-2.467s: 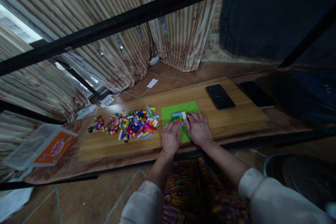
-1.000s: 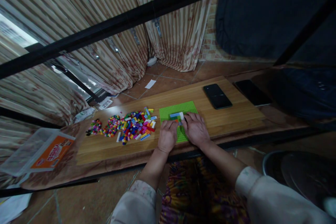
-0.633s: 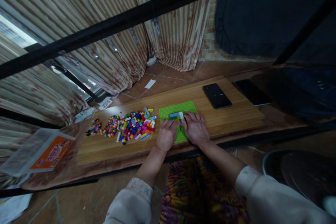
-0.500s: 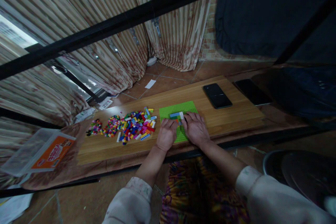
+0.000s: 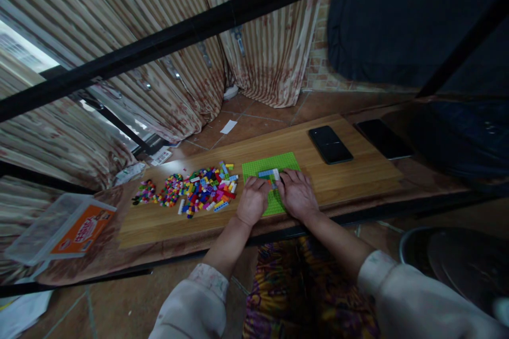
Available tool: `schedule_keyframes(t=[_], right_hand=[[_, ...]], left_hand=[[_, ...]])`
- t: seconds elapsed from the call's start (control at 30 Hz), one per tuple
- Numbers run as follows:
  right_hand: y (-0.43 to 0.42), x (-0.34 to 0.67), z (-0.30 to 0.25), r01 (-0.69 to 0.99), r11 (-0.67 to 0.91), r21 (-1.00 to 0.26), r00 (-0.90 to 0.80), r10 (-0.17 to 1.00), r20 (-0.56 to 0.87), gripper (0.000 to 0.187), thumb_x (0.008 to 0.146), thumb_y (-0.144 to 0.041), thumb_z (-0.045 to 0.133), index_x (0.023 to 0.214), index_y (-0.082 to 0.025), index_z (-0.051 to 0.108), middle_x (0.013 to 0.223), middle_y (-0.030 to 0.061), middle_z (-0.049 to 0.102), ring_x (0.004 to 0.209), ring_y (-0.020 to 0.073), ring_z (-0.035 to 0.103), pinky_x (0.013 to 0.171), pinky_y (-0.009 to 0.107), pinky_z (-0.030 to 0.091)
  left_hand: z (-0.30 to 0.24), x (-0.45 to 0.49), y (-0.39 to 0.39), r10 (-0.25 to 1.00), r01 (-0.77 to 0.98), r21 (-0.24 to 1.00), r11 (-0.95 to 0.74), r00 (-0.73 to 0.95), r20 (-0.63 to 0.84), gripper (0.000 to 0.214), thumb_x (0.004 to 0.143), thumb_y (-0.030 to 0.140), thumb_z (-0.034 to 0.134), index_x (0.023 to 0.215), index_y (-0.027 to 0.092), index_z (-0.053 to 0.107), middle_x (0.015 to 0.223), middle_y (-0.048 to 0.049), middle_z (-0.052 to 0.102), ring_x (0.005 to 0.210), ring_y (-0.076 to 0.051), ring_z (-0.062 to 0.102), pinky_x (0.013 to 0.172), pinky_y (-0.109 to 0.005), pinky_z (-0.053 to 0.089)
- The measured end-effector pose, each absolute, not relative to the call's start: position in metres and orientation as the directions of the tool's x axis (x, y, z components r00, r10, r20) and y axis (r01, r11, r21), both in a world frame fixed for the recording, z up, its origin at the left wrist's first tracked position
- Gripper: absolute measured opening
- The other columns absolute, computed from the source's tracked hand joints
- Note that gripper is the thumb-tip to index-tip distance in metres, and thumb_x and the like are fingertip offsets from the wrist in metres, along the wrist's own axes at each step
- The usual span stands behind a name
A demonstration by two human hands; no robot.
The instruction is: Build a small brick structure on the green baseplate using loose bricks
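Observation:
A green studded baseplate (image 5: 287, 160) lies on the wooden board, with both hands over its near half. A small group of toy bricks stands on it, among them a light blue brick (image 5: 265, 174) and a white brick (image 5: 276, 174). My left hand (image 5: 253, 201) is closed at the left of this group, its fingertips against the bricks beside a bit of orange. From the right, my right hand (image 5: 297, 194) bends its fingers down onto the group's right side, close to the white brick. The fingers hide part of the bricks, and which piece each one presses is unclear.
Loose toy bricks (image 5: 207, 190) are heaped on the wooden board (image 5: 167, 228) to the left. A clear plastic box (image 5: 51, 222) with an orange label sits at the far left. Toward the right lie a black phone (image 5: 331, 144) and a dark tablet-like device (image 5: 384, 139).
Both hands stay at the same bricks, with only slight finger movement. The whole view has shifted very slightly.

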State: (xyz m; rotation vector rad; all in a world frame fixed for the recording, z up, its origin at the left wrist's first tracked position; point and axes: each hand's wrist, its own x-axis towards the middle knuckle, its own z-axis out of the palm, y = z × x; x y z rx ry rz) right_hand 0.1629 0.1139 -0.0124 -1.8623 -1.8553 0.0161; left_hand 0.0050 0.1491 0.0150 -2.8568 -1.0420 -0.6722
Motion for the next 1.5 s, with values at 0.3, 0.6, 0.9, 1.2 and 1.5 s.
schedule_keyframes(t=[0.3, 0.6, 0.9, 1.2, 1.5], right_hand=[[0.114, 0.163, -0.011, 0.939, 0.055, -0.339, 0.065, 0.94, 0.334, 0.038, 0.098, -0.035, 0.034, 0.115, -0.015, 0.062, 0.126, 0.0121, 0.06, 0.112, 0.0278, 0.049, 0.095, 0.041, 0.034], [0.112, 0.162, -0.01, 0.939, 0.055, -0.34, 0.066, 0.94, 0.334, 0.039, 0.098, -0.036, 0.034, 0.115, -0.014, 0.061, 0.126, 0.0116, 0.06, 0.113, 0.0276, 0.048, 0.095, 0.04, 0.033], [0.114, 0.162, -0.011, 0.938, 0.051, -0.342, 0.073, 0.937, 0.34, 0.038, 0.098, -0.036, 0.035, 0.116, -0.015, 0.061, 0.126, 0.0118, 0.06, 0.113, 0.0272, 0.049, 0.094, 0.04, 0.033], [0.114, 0.162, -0.011, 0.935, 0.051, -0.35, 0.076, 0.937, 0.34, 0.038, 0.098, -0.036, 0.034, 0.114, -0.015, 0.062, 0.125, 0.0111, 0.061, 0.112, 0.0274, 0.049, 0.095, 0.041, 0.034], [0.113, 0.162, -0.009, 0.927, 0.058, -0.37, 0.072, 0.941, 0.329, 0.039, 0.098, -0.036, 0.034, 0.117, -0.015, 0.061, 0.127, 0.012, 0.06, 0.113, 0.0274, 0.048, 0.095, 0.041, 0.034]], left_hand=[[0.021, 0.007, 0.151, 0.645, 0.643, 0.142, -0.753, 0.678, 0.352, 0.021, 0.09, 0.009, 0.048, 0.077, 0.018, 0.062, 0.077, -0.0031, 0.062, 0.078, -0.019, 0.053, 0.077, -0.032, 0.043], [0.023, 0.007, 0.151, 0.633, 0.642, 0.097, -0.76, 0.699, 0.333, 0.021, 0.091, 0.011, 0.048, 0.077, 0.018, 0.062, 0.079, -0.0035, 0.063, 0.08, -0.02, 0.054, 0.08, -0.034, 0.043], [0.014, 0.006, 0.145, 0.6, 0.632, 0.067, -0.772, 0.691, 0.402, 0.018, 0.088, 0.007, 0.048, 0.083, 0.017, 0.063, 0.085, -0.0054, 0.064, 0.084, -0.021, 0.053, 0.088, -0.037, 0.046], [0.007, 0.003, 0.144, 0.587, 0.613, 0.102, -0.783, 0.676, 0.445, 0.022, 0.088, 0.006, 0.047, 0.093, 0.018, 0.065, 0.093, -0.0058, 0.066, 0.089, -0.02, 0.057, 0.099, -0.042, 0.045], [0.011, 0.005, 0.146, 0.564, 0.609, 0.039, -0.792, 0.706, 0.427, 0.02, 0.086, 0.005, 0.048, 0.088, 0.017, 0.064, 0.089, -0.0067, 0.065, 0.09, -0.022, 0.058, 0.099, -0.043, 0.045]])
